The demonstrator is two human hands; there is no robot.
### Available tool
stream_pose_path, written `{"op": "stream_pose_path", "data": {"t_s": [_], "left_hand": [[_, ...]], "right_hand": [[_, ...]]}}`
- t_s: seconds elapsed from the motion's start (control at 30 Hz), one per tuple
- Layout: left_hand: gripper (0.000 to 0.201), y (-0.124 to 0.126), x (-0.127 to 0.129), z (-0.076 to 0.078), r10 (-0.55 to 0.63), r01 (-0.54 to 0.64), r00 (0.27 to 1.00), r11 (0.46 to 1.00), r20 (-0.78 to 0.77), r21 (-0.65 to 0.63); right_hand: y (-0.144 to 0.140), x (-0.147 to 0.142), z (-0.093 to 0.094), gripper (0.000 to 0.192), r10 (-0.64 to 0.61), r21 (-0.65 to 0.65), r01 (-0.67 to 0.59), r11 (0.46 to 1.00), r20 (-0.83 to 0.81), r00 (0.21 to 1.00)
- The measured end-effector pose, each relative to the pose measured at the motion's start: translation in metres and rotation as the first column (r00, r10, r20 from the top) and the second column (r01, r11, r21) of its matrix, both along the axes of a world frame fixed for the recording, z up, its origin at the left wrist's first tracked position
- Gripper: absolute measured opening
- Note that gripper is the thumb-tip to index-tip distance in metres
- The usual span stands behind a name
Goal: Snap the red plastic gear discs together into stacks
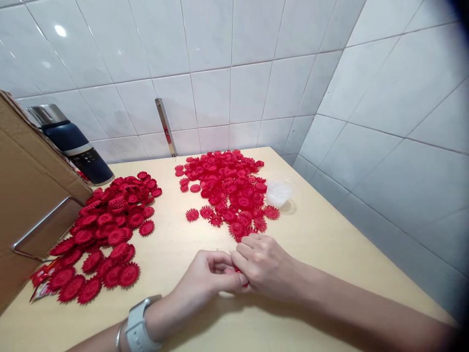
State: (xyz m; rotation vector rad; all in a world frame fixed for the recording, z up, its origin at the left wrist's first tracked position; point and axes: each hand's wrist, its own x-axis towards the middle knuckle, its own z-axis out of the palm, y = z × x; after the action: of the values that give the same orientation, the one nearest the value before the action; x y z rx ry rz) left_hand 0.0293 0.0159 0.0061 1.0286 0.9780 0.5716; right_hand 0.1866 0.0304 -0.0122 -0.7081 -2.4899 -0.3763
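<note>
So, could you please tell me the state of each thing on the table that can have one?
Left hand: fingers curled, pinching a small red piece against the right hand.
Right hand: closed on the same piece, mostly hiding it.
Left pile of red flowers: spread loose.
Right pile of red flowers: heaped loose.
Flask: upright, capped.
Cardboard box: standing, flap open.
Clear plastic cup: upright; contents unclear.

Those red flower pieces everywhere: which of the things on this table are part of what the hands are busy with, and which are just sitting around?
In use:
- left hand and right hand, pinching a small red piece between them
- right red pile, beside the hands
- left red pile

Lying about:
- blue flask
- cardboard box
- clear plastic cup
- metal strip against the tiles
</note>
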Motion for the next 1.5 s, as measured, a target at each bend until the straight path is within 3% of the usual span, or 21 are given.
{"op": "stream_pose_path", "data": {"t_s": [0.2,0.4,0.5,0.67,1.0,1.1,1.27,1.5], "left_hand": [[0.016,0.001,-0.004,0.005,-0.092,0.089,0.993,0.995,0.073,0.048],[0.022,0.000,-0.004,0.010,-0.103,0.094,0.986,0.992,0.130,0.079],[0.015,0.002,-0.005,0.009,-0.082,0.073,0.990,0.994,0.114,0.079],[0.024,0.006,-0.004,0.007,-0.077,0.069,0.990,0.995,0.118,0.070],[0.027,0.001,-0.001,0.000,-0.093,0.087,0.992,0.994,0.084,0.072],[0.018,0.002,-0.001,0.003,-0.074,0.069,0.992,0.996,0.102,0.059],[0.019,0.009,-0.006,0.006,0.015,-0.016,0.989,1.000,0.146,0.001],[0.018,0.008,-0.004,0.012,0.020,-0.013,0.979,0.999,0.203,-0.039]], "right_hand": [[0.002,0.003,0.003,0.028,-0.010,-0.020,0.008,1.000,-0.090,0.996],[0.004,0.002,0.004,0.033,0.021,0.015,-0.019,1.000,-0.145,0.989],[0.005,0.002,0.005,0.029,-0.027,-0.018,0.025,1.000,-0.137,0.990],[0.003,0.000,0.006,0.027,-0.111,-0.085,0.101,0.991,-0.117,0.987],[0.002,0.000,0.000,0.035,-0.011,-0.034,0.008,0.999,-0.086,0.996],[0.002,0.000,0.004,0.028,-0.044,-0.073,0.039,0.997,-0.068,0.997],[0.004,0.002,0.013,0.026,-0.150,-0.211,0.122,0.970,-0.121,0.981],[0.012,0.004,0.022,0.016,-0.095,-0.332,0.010,0.943,-0.241,0.966]]}}
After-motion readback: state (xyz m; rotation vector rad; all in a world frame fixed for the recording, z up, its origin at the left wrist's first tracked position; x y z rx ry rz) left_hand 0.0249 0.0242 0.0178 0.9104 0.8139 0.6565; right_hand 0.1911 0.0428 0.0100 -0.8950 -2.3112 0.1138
